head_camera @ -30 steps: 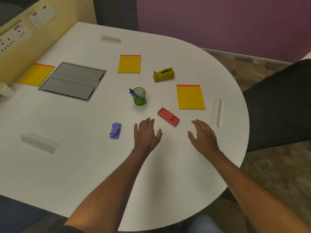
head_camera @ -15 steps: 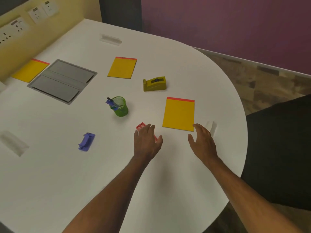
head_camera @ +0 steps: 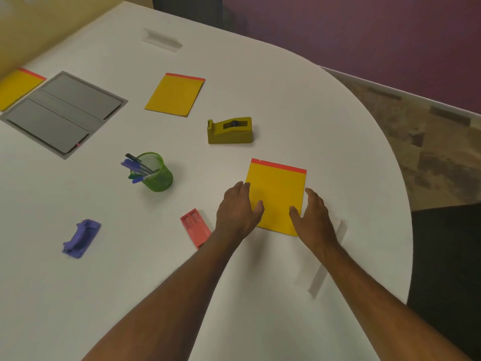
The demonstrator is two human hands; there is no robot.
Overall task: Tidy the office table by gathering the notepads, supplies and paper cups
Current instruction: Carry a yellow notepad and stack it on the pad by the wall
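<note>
the step in hand looks like picking up the first notepad. the left hand (head_camera: 238, 209) and the right hand (head_camera: 313, 213) sit at the near corners of the nearest notepad (head_camera: 277, 196), one on each side, fingers loosely spread and extended, thumbs lying over the pad's lower part. neither hand pinches it yet, and whether the palms bear on the table (head_camera: 273, 295) cannot be told. this pad lies flat towards the table's 4 o'clock edge, its red strip on the far side.

the next move probably calls for getting fingertips under a near edge, since the pad is thin and flush with the top; sliding it towards the rim may help to lift it.

at the left hand's 8 o'clock, just beside the wrist, lies one red stapler-like item (head_camera: 195, 227). further towards 9 o'clock is one purple punch-like item (head_camera: 82, 238). near the centre stands one green mesh pen cup (head_camera: 156, 173) with several pens. at the nearest pad's 11 o'clock is one olive tape dispenser (head_camera: 230, 130). beyond it lies a second notepad (head_camera: 175, 95), and a third notepad (head_camera: 15, 86) shows partly at the far left edge, making three pads. between those two sits one grey hatch (head_camera: 62, 113) set in the top.

no paper cups are in view.
</note>
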